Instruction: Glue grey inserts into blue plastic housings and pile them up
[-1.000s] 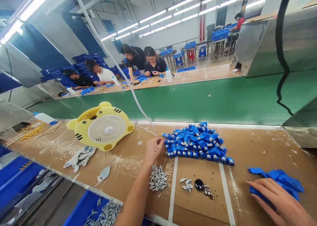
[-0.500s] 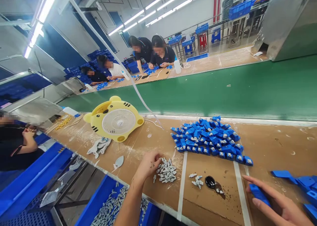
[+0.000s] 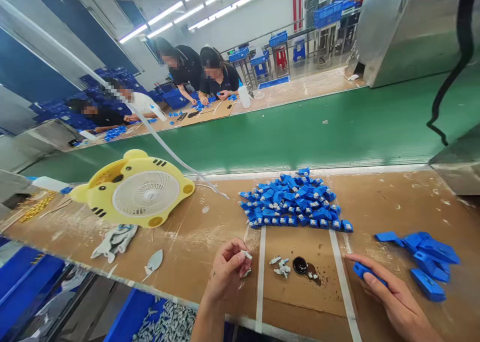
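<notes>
My left hand (image 3: pixel 229 267) pinches a small pale grey part (image 3: pixel 246 255) between thumb and fingers, with more grey pieces showing under the fingers. My right hand (image 3: pixel 390 292) holds a blue block (image 3: pixel 368 273) between thumb and fingers. Between the hands, a few grey parts (image 3: pixel 282 268) lie beside a small round dish of black liquid (image 3: pixel 300 265), with dark stains to its right. Behind them sits a pile of blue blocks with pale ends (image 3: pixel 292 199). Larger blue pieces (image 3: pixel 429 264) lie to the right of my right hand.
A yellow animal-shaped fan (image 3: pixel 138 189), a cloth (image 3: pixel 116 241) and a leaf-shaped grey piece (image 3: pixel 154 262) lie on the left of the table. A blue bin of grey parts (image 3: pixel 125 314) stands below the edge. Several people work across the green belt (image 3: pixel 262 137).
The view has swung right. My left hand has lifted a grey part and now covers the spot of the small grey pile. My right hand still holds the blue block.
</notes>
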`<state>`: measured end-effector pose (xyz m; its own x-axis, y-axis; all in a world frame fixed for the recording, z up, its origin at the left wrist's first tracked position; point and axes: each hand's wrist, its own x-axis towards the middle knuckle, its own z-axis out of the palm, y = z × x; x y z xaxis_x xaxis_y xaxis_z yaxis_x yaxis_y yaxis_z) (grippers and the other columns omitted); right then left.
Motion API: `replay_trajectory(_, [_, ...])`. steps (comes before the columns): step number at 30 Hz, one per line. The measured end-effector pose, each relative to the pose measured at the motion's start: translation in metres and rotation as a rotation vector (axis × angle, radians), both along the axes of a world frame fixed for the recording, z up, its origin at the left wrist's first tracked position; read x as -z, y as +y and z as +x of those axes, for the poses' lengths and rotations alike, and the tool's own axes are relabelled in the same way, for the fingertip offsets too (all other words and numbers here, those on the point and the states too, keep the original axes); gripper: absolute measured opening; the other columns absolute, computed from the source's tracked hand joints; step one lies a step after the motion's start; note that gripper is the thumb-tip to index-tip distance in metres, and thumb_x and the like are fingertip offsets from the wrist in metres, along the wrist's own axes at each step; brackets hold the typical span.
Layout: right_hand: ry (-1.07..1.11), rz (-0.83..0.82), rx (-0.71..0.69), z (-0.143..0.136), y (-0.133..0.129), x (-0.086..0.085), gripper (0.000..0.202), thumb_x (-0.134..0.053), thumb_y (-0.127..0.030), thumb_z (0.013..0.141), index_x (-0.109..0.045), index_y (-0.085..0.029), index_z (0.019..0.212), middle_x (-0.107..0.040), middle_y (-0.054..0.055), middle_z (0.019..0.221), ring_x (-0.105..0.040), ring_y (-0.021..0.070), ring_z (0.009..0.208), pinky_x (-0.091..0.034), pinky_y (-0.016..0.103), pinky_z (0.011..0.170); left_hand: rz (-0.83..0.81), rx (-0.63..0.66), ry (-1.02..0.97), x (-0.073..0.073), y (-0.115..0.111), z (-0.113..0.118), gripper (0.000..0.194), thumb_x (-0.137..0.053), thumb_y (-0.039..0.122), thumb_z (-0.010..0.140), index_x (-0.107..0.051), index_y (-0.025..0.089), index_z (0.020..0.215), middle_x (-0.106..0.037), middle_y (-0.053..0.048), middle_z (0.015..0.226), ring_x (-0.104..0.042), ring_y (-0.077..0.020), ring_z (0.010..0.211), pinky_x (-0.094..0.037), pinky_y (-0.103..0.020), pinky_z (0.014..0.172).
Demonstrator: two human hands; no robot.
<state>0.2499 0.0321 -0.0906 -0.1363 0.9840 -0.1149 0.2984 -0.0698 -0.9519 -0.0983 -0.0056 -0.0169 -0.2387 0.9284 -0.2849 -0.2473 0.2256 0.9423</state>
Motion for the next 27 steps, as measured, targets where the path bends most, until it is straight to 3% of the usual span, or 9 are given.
replay_trajectory(4, [0.094,0.029,0.144,-0.012,-0.001,-0.002,0.051,-0.06,-0.071,0.085,-0.074,-0.022,0.089,-0.075,0.008,0.084,-0.071,0.0251,0.079,-0.059,0.029,0.065,-0.023,0.043,-0.112,0.004,0.004,0.02,0.05,-0.097,0.051,0.054,-0.064,0.016,0.068,-0.063,0.0,0.061,-0.049,-0.0074,0.045,-0.035,-0.015,0.039])
replay_trajectory(8, [0.096,0.044,0.084,-0.021,0.003,-0.013,0.052,-0.055,-0.071,0.088,-0.071,-0.022,0.083,-0.068,0.005,0.073,-0.063,0.0209,0.066,-0.055,0.029,0.06,-0.003,0.099,-0.053,0.009,0.006,0.027,0.043,-0.097,0.047,0.056,-0.07,0.016,0.067,-0.069,-0.003,0.069,-0.057,-0.0099,0.049,-0.045,-0.018,0.044])
replay_trajectory(11, [0.064,0.064,0.017,-0.023,0.005,-0.018,0.048,-0.053,-0.066,0.09,-0.071,-0.022,0.083,-0.069,0.005,0.076,-0.064,0.022,0.069,-0.055,0.03,0.064,0.005,0.176,0.124,0.01,0.007,0.029,0.034,-0.09,0.046,0.066,-0.074,0.017,0.069,-0.071,-0.004,0.068,-0.062,-0.0129,0.053,-0.051,-0.021,0.05])
replay_trajectory(16, [0.039,0.088,-0.085,-0.022,0.005,-0.022,0.039,-0.052,-0.055,0.092,-0.071,-0.021,0.084,-0.07,0.005,0.076,-0.065,0.0227,0.072,-0.054,0.031,0.066,0.028,0.4,0.55,0.006,0.008,0.034,0.01,-0.075,0.027,0.076,-0.079,0.02,0.083,-0.078,-0.005,0.077,-0.073,-0.0194,0.069,-0.058,-0.024,0.064])
replay_trajectory(19, [0.026,0.099,-0.122,-0.023,0.006,-0.024,0.038,-0.05,-0.052,0.094,-0.07,-0.021,0.084,-0.067,0.004,0.072,-0.062,0.0213,0.067,-0.051,0.031,0.063,0.126,0.486,0.742,0.004,0.013,0.041,0.012,-0.066,0.019,0.08,-0.078,0.022,0.08,-0.078,-0.003,0.075,-0.073,-0.0176,0.065,-0.057,-0.022,0.063])
replay_trajectory(24, [0.045,0.118,-0.159,-0.023,0.008,-0.027,0.036,-0.049,-0.049,0.094,-0.069,-0.021,0.085,-0.067,0.003,0.074,-0.061,0.0204,0.068,-0.049,0.03,0.064,0.448,0.573,0.962,0.007,0.021,0.059,0.023,-0.056,0.012,0.089,-0.076,0.023,0.085,-0.077,-0.003,0.078,-0.073,-0.0152,0.068,-0.055,-0.019,0.064])
replay_trajectory(27, [0.053,0.112,-0.158,-0.022,0.009,-0.026,0.035,-0.049,-0.049,0.094,-0.068,-0.021,0.086,-0.067,0.003,0.074,-0.061,0.0204,0.068,-0.048,0.03,0.065,0.513,0.604,1.057,0.008,0.023,0.066,0.027,-0.052,0.01,0.093,-0.074,0.022,0.087,-0.076,-0.003,0.079,-0.073,-0.0148,0.067,-0.055,-0.019,0.064])
